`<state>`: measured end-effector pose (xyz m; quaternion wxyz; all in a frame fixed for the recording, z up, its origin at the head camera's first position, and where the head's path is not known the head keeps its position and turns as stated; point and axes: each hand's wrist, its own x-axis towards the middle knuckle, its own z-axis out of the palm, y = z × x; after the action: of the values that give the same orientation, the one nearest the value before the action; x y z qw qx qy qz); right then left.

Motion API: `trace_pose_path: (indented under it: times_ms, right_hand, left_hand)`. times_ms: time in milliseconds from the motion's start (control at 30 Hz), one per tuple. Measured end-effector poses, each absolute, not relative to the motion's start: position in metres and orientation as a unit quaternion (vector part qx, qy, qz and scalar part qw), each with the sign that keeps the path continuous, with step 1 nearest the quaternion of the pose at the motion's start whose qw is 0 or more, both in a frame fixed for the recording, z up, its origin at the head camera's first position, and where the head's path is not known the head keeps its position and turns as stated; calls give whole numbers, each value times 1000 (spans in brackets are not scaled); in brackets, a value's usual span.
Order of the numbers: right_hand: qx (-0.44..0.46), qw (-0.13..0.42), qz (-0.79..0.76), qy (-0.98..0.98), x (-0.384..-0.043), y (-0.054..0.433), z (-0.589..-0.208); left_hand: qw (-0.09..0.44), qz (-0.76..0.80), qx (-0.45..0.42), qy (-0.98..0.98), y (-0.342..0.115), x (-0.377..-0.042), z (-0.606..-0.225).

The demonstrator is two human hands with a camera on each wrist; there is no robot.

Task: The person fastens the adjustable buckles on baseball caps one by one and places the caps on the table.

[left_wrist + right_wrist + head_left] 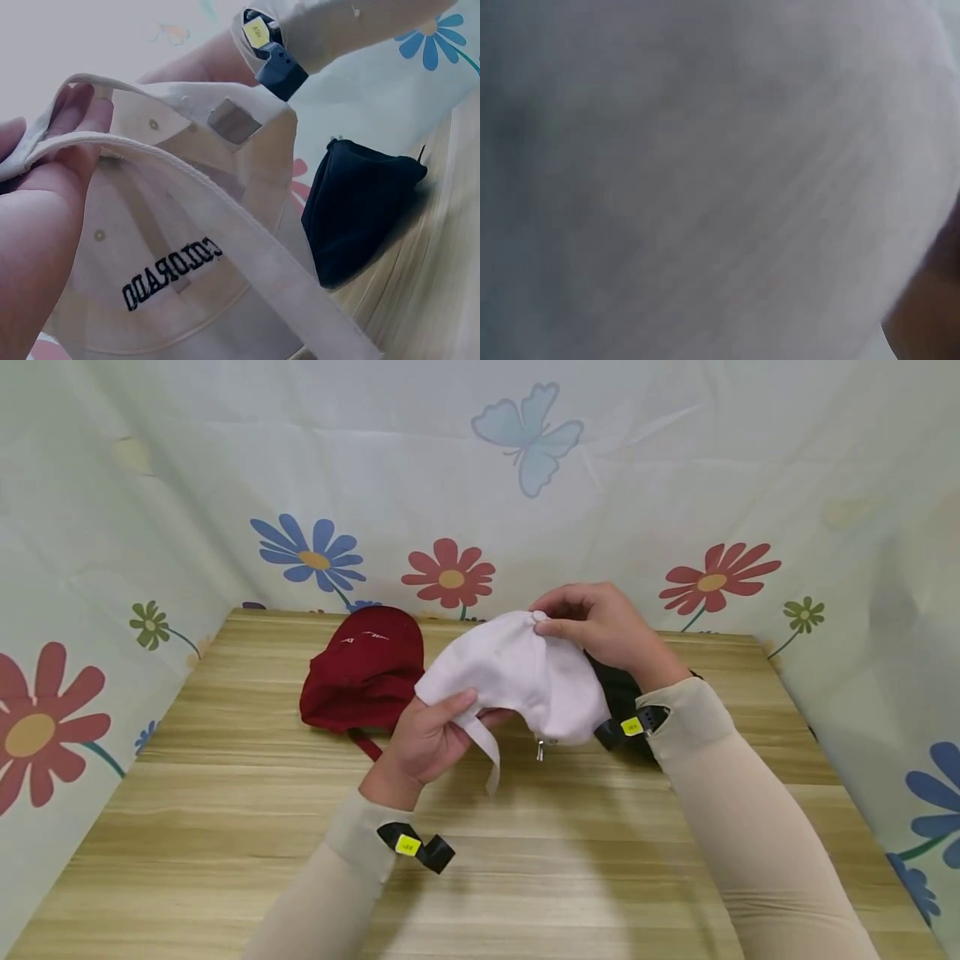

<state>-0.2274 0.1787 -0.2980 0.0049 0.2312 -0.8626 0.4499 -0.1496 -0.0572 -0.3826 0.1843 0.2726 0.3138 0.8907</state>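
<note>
A white baseball cap [517, 668] is held up over the table, its loose strap [483, 747] hanging from the back opening with a small metal buckle [540, 749] beside it. My left hand [431, 739] grips the cap's edge by the strap, thumb on the outside. At the crown, my right hand [603, 627] pinches the cloth around the top button [538, 617]. The left wrist view looks into the cap's inside [161, 225], where reversed dark lettering [172, 274] shows. Pale cap cloth [727, 180] fills most of the right wrist view.
A dark red cap [367, 668] lies on the wooden table [225, 827] at the left. Behind the white cap and right forearm sits a black cap [626, 702], partly hidden. A flower-patterned curtain [360, 460] encloses the table's back and sides.
</note>
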Motion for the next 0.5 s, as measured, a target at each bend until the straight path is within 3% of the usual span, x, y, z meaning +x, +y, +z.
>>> trace_pose_path:
  times_ms: [500]
  right_hand:
    - [197, 4, 458, -867, -230, 171, -308]
  left_hand:
    - [197, 887, 284, 307, -49, -157, -380]
